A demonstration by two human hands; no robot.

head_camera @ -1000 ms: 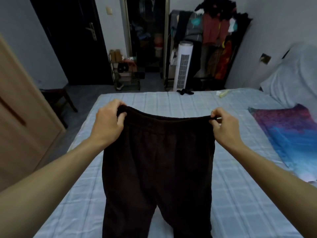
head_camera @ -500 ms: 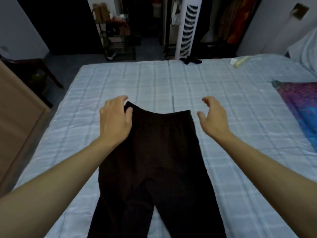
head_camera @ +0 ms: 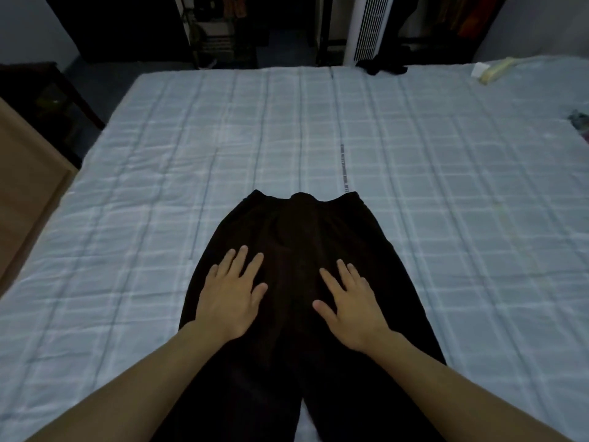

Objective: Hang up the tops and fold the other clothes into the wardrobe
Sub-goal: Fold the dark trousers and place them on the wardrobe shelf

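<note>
So, trousers (head_camera: 302, 237): laid flat on the bed (head_camera: 446, 186), with the legs cut off at the near edge of view; no fold is made yet.
Left hand (head_camera: 231, 298): laid palm-down on the left hip area, fingers straight and spread, nothing gripped.
Right hand (head_camera: 350, 304): laid palm-down on the right hip area, fingers spread, thumb out; the cloth is pressed, not pinched.
Waistband (head_camera: 306, 199): pointed away, with a small bump seen at its middle.
Step in hand: judged to be smoothing before the first fold.
Done: one pair is spread out; more cannot be told.
Left: folding, then stowing in the wardrobe. The wooden panel (head_camera: 25, 173) at left is possibly part of it.
Far edge: a dark item (head_camera: 382, 67) and a pale item (head_camera: 492, 71) are seen on the bed, both unidentified.
</note>
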